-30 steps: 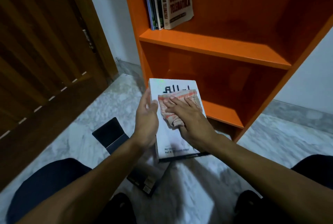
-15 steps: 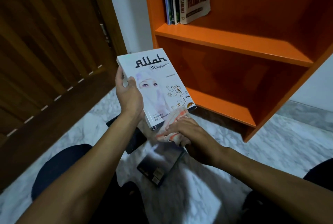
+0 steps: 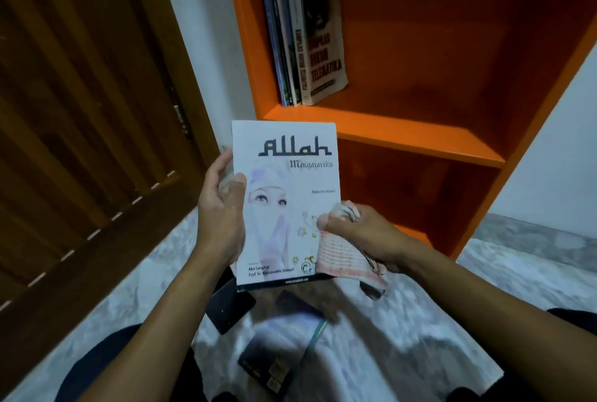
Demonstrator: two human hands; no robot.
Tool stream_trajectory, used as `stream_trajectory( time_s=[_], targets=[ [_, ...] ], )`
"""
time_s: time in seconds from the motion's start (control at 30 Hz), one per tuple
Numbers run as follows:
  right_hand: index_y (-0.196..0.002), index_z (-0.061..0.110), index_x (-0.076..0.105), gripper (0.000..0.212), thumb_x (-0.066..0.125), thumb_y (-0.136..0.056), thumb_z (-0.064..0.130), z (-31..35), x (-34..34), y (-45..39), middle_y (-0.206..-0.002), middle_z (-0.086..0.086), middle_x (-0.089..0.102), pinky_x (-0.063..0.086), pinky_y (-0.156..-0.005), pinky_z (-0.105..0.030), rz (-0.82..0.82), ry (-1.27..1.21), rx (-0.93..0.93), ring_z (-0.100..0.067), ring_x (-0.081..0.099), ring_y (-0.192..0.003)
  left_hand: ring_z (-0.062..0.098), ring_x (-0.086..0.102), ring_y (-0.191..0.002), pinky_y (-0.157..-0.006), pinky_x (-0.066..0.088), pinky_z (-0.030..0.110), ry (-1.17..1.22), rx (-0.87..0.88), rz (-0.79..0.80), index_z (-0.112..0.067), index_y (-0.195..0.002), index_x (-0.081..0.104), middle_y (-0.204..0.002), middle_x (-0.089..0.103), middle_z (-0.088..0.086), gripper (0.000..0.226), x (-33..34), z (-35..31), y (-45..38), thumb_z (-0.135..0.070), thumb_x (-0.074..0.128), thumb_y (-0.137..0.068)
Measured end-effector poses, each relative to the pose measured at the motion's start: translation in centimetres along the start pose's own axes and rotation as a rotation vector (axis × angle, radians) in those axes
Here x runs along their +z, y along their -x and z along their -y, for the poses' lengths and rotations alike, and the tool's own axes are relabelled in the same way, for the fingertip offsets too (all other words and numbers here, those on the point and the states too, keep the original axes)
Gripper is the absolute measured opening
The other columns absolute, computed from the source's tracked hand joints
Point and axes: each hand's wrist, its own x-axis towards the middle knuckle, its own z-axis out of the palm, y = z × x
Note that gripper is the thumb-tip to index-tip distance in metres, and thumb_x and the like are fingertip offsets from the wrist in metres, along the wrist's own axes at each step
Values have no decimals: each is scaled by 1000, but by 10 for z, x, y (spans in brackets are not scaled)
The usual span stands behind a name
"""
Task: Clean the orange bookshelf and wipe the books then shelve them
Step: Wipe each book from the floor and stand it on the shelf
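Observation:
I hold a white book [image 3: 286, 175] upright in front of the orange bookshelf [image 3: 416, 136], its cover facing me. My left hand [image 3: 223, 207] grips its left edge, thumb on the cover. At the book's lower right edge my right hand [image 3: 361, 233] grips a pink-and-white cloth [image 3: 342, 259], thumb pressed on the cover corner. Several books [image 3: 303, 46] stand at the left end of the upper shelf. The lower shelf holds nothing that I can see.
Two dark books [image 3: 277, 359] lie on the marble floor [image 3: 403, 337] between my knees, below the held book. A brown wooden door [image 3: 80, 110] stands to the left. A white wall [image 3: 555, 149] runs to the right of the shelf.
The book went from lying flat under the wiping cloth to standing upright and higher. My right hand with the cloth slid off the cover to its lower right edge.

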Motion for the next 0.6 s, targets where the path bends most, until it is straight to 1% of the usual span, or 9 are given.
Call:
stream_trajectory(
  time_s=[0.07, 0.1, 0.2, 0.3, 0.33, 0.43, 0.5, 0.57, 0.6],
  targets=[
    [-81, 11, 57, 22, 72, -90, 25, 18, -6, 2, -79, 1, 68, 51, -70, -26, 0, -116, 9, -13, 64, -75, 26, 73, -102, -69, 62, 37, -6, -11, 23, -37, -136, 49, -125, 69, 8, 37, 7, -14, -1, -21, 51, -103],
    [-85, 12, 59, 15, 70, -91, 20, 26, -10, 2, -79, 2, 70, 52, -66, -23, -20, -153, 0, -11, 65, -73, 24, 74, -98, -69, 62, 37, -11, -8, 38, -36, -137, 50, -119, 71, 6, 36, 12, -24, -5, -21, 50, -104],
    [-111, 0, 59, 32, 70, -91, 21, 54, -27, -4, -107, -18, 72, 54, -76, -32, -105, -128, -90, -24, 71, -91, 15, 74, -96, -73, 60, 33, -112, 21, 137, -38, -128, 54, -112, 74, -6, 29, 18, -57, -23, -24, 50, -103],
    [-112, -5, 51, 41, 70, -91, 23, 85, -47, -11, -93, -23, 66, 50, -58, -27, -157, -105, -198, -26, 66, -68, 15, 74, -98, -69, 58, 28, -240, -49, 274, -36, -118, 57, -108, 74, -10, 22, 19, -78, -39, -21, 55, -101],
    [-110, -5, 50, 39, 69, -92, 23, 95, -53, -13, -89, -24, 62, 48, -54, -25, -174, -81, -224, -24, 63, -64, 19, 73, -100, -72, 59, 32, -280, -72, 308, -32, -119, 58, -109, 74, -7, 23, 19, -82, -44, -18, 57, -100],
    [-102, -1, 54, 29, 70, -91, 20, 116, -66, -24, -88, -27, 58, 42, -61, -32, -210, -79, -280, -24, 57, -70, 24, 74, -94, -79, 62, 48, -314, -89, 332, -26, -116, 61, -105, 74, 0, 25, 27, -94, -58, -10, 62, -97],
    [-93, 3, 54, 26, 72, -89, 21, 126, -75, -36, -79, -17, 52, 37, -59, -30, -246, -41, -286, -21, 50, -66, 30, 74, -92, -79, 60, 56, -286, -72, 314, -23, -112, 64, -102, 74, 5, 24, 35, -97, -71, -6, 63, -96],
    [-96, 8, 56, 24, 74, -88, 23, 138, -83, -46, -80, -8, 59, 45, -57, -29, -298, -13, -300, -19, 58, -64, 38, 72, -93, -77, 57, 65, -257, -39, 282, -21, -105, 66, -100, 72, 11, 17, 46, -95, -86, -7, 64, -96],
    [-104, 12, 58, 30, 75, -85, 27, 143, -86, -52, -89, -5, 66, 54, -64, -34, -342, -15, -303, -18, 66, -70, 40, 71, -91, -76, 57, 67, -254, -16, 255, -19, -101, 66, -99, 70, 13, 13, 53, -92, -95, -8, 65, -95]
  ],
)
